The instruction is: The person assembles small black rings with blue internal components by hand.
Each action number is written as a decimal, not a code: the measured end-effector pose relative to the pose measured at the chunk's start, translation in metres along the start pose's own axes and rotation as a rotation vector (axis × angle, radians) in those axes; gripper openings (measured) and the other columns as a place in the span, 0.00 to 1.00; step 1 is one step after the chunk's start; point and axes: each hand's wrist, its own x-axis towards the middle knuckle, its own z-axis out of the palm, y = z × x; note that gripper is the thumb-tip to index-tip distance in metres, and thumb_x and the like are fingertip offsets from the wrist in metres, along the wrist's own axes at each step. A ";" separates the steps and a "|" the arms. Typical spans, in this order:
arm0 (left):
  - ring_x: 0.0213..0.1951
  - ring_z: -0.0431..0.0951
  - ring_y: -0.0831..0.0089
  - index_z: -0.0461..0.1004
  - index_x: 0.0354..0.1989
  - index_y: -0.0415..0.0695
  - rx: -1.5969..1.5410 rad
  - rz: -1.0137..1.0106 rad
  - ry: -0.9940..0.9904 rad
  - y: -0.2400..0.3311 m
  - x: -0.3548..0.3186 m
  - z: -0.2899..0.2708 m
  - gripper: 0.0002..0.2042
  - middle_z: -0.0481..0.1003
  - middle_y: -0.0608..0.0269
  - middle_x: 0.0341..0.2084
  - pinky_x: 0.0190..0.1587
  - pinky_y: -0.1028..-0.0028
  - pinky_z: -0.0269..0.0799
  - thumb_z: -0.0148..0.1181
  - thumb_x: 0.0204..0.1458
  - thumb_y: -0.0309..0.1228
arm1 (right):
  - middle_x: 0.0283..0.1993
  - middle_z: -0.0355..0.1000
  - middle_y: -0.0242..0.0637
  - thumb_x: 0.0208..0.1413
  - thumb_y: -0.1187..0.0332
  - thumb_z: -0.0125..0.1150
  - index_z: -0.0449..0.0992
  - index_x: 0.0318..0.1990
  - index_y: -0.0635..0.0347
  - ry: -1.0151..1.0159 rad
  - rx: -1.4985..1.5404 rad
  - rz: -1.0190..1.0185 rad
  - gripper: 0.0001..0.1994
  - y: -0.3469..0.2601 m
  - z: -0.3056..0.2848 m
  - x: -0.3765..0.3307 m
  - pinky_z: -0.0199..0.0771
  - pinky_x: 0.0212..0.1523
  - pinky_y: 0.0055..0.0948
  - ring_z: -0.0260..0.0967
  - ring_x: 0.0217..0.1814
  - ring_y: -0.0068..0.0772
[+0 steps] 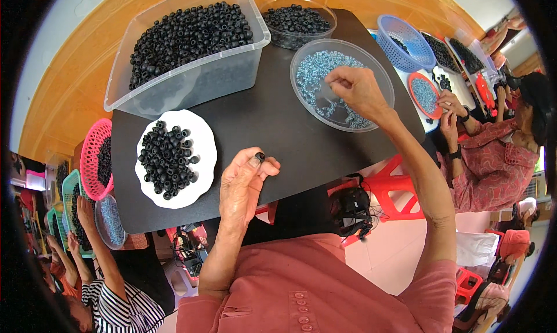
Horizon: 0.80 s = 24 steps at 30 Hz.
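Observation:
My left hand is raised in front of the table's near edge. Its thumb and finger pinch a small black hollow bead-like piece. Over a round clear bowl hangs my right hand, its fingertips pressed together. Whatever they hold, if anything, is too small to make out. Many small shiny bluish pieces, perhaps little springs, fill part of that bowl. A white scalloped plate with a heap of black pieces lies to the left of my left hand.
A large clear bin and a round clear tub, both with black pieces, stand at the back of the dark table. Co-workers sit left, in a striped shirt, and right, hands by an orange-red dish. A red stool stands beyond the edge.

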 end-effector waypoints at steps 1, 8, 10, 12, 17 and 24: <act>0.40 0.74 0.63 0.70 0.44 0.38 0.000 -0.003 0.002 0.000 0.000 0.001 0.10 0.76 0.56 0.26 0.50 0.66 0.65 0.51 0.57 0.28 | 0.23 0.72 0.39 0.46 0.75 0.57 0.77 0.34 0.64 -0.004 -0.017 -0.089 0.07 0.007 0.004 0.000 0.69 0.28 0.26 0.68 0.24 0.25; 0.40 0.73 0.63 0.70 0.44 0.38 0.013 -0.003 0.001 -0.001 0.001 0.003 0.10 0.76 0.56 0.26 0.49 0.66 0.65 0.50 0.57 0.29 | 0.19 0.67 0.43 0.42 0.77 0.56 0.76 0.35 0.63 -0.045 -0.230 -0.291 0.10 0.018 0.019 0.004 0.69 0.28 0.32 0.68 0.23 0.37; 0.40 0.73 0.63 0.70 0.44 0.38 0.021 -0.006 0.009 0.000 0.000 0.002 0.10 0.76 0.56 0.26 0.49 0.66 0.65 0.50 0.57 0.29 | 0.19 0.67 0.43 0.42 0.76 0.56 0.76 0.34 0.63 -0.042 -0.192 -0.243 0.10 0.016 0.016 0.002 0.69 0.28 0.32 0.68 0.22 0.37; 0.40 0.74 0.63 0.70 0.44 0.38 0.026 -0.009 0.013 0.000 0.000 0.001 0.10 0.76 0.56 0.26 0.49 0.66 0.65 0.50 0.57 0.29 | 0.19 0.67 0.44 0.42 0.75 0.56 0.76 0.34 0.62 -0.039 -0.158 -0.193 0.10 0.012 0.008 0.001 0.69 0.27 0.33 0.67 0.21 0.36; 0.40 0.74 0.64 0.70 0.44 0.38 0.044 -0.008 0.023 0.000 0.001 0.002 0.10 0.76 0.57 0.25 0.49 0.68 0.66 0.51 0.57 0.29 | 0.20 0.72 0.46 0.45 0.68 0.55 0.77 0.29 0.63 0.042 -0.129 -0.069 0.08 0.010 0.002 0.003 0.71 0.29 0.38 0.71 0.22 0.44; 0.40 0.74 0.65 0.70 0.43 0.39 0.036 -0.007 0.027 0.001 0.000 0.003 0.09 0.76 0.57 0.25 0.49 0.69 0.66 0.51 0.57 0.29 | 0.19 0.72 0.47 0.45 0.67 0.57 0.78 0.24 0.63 0.030 -0.163 -0.026 0.09 0.004 0.011 0.013 0.72 0.30 0.37 0.72 0.23 0.44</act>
